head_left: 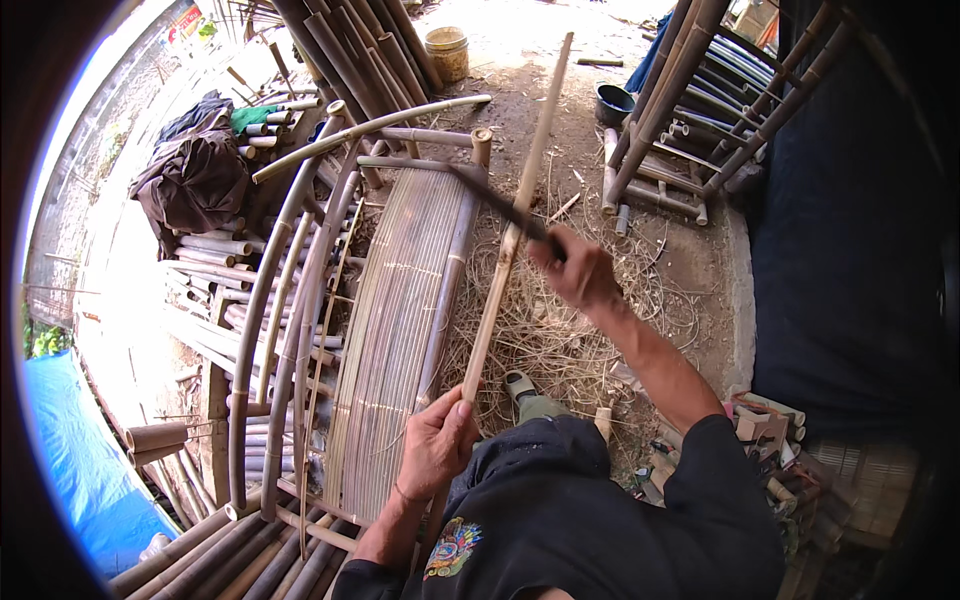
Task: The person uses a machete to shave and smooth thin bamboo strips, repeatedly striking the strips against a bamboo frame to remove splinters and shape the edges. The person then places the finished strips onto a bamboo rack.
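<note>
My left hand point(437, 442) is closed around the lower part of a long split bamboo strip point(493, 315), which slants up and away from me. Farther up, my right hand point(580, 268) grips the handle of a long dark-bladed knife point(492, 200). Its blade crosses the strip near the handle and points to the upper left; whether the edge is biting into it I cannot tell. Just left of the strip stands a bamboo bench point(395, 280) with a slatted seat and curved rails.
Thin bamboo shavings point(560, 330) litter the ground beyond my foot. Cut bamboo poles point(205, 250) lie stacked at the left, under a dark cloth point(195, 180). A bamboo rack point(660, 110) and a black bucket point(613, 102) stand at the far right, a yellowish bucket point(447, 55) at the back.
</note>
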`<state>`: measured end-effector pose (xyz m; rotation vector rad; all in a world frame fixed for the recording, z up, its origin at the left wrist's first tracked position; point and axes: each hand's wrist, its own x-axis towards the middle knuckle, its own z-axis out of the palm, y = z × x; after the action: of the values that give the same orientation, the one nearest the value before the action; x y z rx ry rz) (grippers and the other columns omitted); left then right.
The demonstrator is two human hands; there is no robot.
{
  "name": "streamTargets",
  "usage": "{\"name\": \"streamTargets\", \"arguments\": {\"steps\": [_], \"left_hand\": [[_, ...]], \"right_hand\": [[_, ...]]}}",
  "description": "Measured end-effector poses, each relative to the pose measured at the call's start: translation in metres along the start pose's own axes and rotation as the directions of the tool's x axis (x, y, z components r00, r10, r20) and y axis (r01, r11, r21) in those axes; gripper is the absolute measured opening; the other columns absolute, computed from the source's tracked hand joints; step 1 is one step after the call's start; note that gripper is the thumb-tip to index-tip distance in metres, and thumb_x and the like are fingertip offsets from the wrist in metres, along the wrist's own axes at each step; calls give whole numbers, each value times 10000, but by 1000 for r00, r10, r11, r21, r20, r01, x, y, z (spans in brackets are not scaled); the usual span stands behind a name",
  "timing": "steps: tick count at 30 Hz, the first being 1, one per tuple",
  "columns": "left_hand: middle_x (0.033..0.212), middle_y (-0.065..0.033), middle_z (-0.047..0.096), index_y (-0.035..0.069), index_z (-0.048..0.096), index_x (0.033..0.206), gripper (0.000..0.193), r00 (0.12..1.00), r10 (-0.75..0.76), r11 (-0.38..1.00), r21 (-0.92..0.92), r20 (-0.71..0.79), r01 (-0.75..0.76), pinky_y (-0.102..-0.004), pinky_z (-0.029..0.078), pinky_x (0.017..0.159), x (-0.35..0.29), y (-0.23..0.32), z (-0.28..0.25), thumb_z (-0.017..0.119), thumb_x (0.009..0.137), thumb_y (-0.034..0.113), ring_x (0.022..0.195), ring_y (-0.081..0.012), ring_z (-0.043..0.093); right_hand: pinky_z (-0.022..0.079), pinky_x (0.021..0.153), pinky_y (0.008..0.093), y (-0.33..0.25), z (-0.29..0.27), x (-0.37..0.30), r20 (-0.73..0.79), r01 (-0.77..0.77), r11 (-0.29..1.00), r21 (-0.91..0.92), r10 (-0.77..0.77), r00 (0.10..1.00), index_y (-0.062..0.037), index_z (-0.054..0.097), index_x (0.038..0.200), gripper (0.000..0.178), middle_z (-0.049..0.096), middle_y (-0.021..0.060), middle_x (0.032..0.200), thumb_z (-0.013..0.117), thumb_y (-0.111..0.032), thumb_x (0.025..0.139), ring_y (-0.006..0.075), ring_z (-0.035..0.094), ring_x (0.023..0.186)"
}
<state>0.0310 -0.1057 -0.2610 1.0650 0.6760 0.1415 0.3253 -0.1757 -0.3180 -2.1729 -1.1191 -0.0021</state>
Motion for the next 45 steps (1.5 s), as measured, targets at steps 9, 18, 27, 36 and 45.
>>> {"name": "streamTargets", "arguments": {"steps": [9, 18, 27, 36, 45], "left_hand": [[575, 75, 405, -6, 523, 1335, 424, 995, -80, 997, 19, 67, 79, -183, 260, 431, 2, -5, 3, 535, 1010, 266, 468, -11, 352], [576, 58, 428, -41, 536, 1298, 426, 985, -136, 980, 164, 107, 117, -193, 273, 430, -10, -19, 9, 544, 1002, 266, 464, -20, 372], [556, 40, 449, -121, 545, 1244, 432, 981, -180, 972, 164, 65, 168, -212, 277, 412, -61, -48, -42, 558, 990, 228, 438, -39, 383], [730, -42, 599, 10, 660, 1154, 239, 991, 78, 774, 633, -107, 7, -238, 444, 575, 24, -37, -10, 564, 944, 74, 647, -79, 550], [764, -141, 616, 32, 657, 1151, 290, 950, 311, 586, 792, -25, -171, -308, 487, 643, 66, -17, 13, 628, 863, 13, 683, -207, 625]], "right_hand": [[444, 311, 316, 38, -21, 5, 9, -75, 997, -6, 75, 997, -111, 531, 768, 692, 469, -7, 509, 320, -757, 897, 108, 518, 402], [404, 335, 316, 151, -62, 47, -124, -249, 967, -44, 242, 962, -115, 575, 783, 763, 513, 6, 531, 265, -808, 869, 138, 547, 438], [487, 672, 446, 239, -169, 105, -242, -323, 933, -155, 281, 929, -90, 679, 871, 819, 660, 171, 734, 356, -841, 820, 336, 676, 782], [438, 406, 317, 179, -132, 82, -108, -290, 956, -35, 285, 952, -91, 598, 811, 736, 546, 12, 592, 363, -786, 869, 121, 531, 485], [506, 392, 344, 101, -36, 21, 74, -42, 988, -150, 54, 996, -97, 512, 798, 639, 525, 31, 546, 389, -714, 912, 155, 548, 429]]}}
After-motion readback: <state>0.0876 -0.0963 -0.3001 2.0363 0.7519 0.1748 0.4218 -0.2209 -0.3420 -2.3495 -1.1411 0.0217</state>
